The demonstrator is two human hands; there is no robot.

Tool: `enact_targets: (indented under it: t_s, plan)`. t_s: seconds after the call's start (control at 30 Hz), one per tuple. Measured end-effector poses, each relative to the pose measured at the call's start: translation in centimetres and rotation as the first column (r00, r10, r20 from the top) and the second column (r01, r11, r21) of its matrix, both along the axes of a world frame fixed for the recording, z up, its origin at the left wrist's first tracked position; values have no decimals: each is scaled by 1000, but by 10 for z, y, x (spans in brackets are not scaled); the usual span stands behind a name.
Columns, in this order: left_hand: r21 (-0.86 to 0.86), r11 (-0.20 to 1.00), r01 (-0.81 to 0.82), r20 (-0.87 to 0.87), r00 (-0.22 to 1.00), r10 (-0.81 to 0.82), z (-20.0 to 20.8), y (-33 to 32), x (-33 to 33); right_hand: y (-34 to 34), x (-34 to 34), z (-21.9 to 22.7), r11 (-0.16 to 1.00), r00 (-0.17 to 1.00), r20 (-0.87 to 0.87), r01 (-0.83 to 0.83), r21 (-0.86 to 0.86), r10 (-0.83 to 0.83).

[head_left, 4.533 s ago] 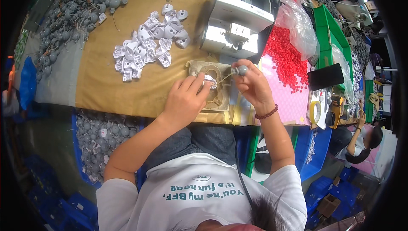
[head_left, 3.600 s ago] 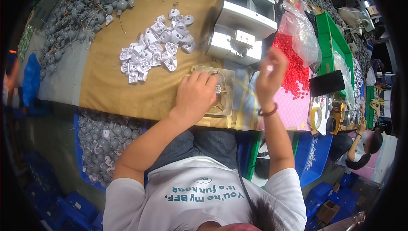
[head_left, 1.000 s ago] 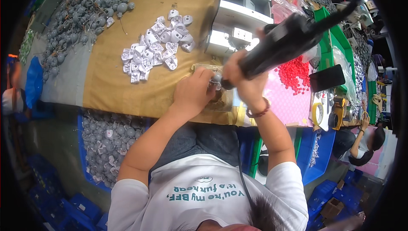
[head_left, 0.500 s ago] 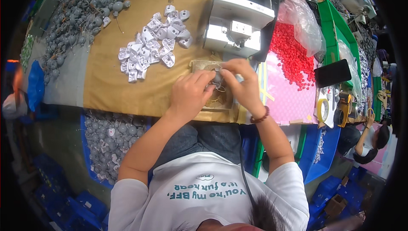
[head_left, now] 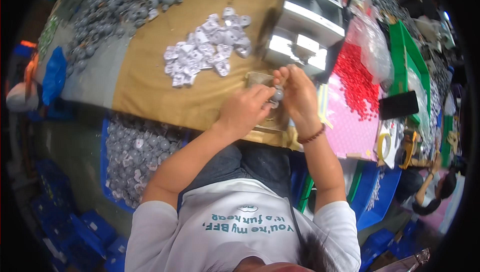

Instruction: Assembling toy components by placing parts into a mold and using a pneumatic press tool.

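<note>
My left hand [head_left: 246,109] pinches a small grey ball-shaped part [head_left: 278,95] at its fingertips, above a shallow tray [head_left: 260,78] at the table's front edge. Some pale thin piece shows just below the ball, too small to make out. Close on the ball's right side is my right hand [head_left: 301,97], fingers raised and loosely bent, with nothing visible in them; its thumb is hidden. A heap of white moulded plastic parts [head_left: 205,47] lies on the brown table cover, left of and beyond my hands.
A white-and-grey bench machine [head_left: 307,22] stands beyond the tray. Red small parts [head_left: 356,82] spread over a pink sheet [head_left: 345,132] to the right, near a black phone [head_left: 398,105] and yellow tape roll [head_left: 384,146]. Grey balls [head_left: 115,17] pile far left; more fill a blue bin [head_left: 106,172].
The whole view has shifted, so the table sits farther right. My right hand's fingers have lifted off the grey part and point upward; my left hand still holds it.
</note>
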State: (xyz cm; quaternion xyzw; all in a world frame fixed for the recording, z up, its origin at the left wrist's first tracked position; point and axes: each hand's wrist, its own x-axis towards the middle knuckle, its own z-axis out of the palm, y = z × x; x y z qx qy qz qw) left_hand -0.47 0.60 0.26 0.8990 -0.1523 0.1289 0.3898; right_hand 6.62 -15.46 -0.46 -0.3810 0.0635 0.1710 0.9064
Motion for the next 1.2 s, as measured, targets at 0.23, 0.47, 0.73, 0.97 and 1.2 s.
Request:
enact_targets:
  t_s: [0.23,0.47,0.73,0.97,1.2]
  plan:
    - [242,963,117,-357,934,-23,47,115,-87,-83,-2,5,772,955,228,-2,-635,191]
    - [440,896,65,-659,700,273,97,216,-149,-177,25,-6,-36,777,417,490,-871,472]
    - [368,874,-316,3,941,339,1,180,-44,-206,37,-35,-477,722,174,598,-645,670]
    - [352,883,-310,22,946,324,-8,184,-36,-211,41,-34,-395,682,248,639,-660,688]
    - [360,927,-104,-104,983,151,-14,178,-30,-206,38,-17,-226,676,431,658,-719,597]
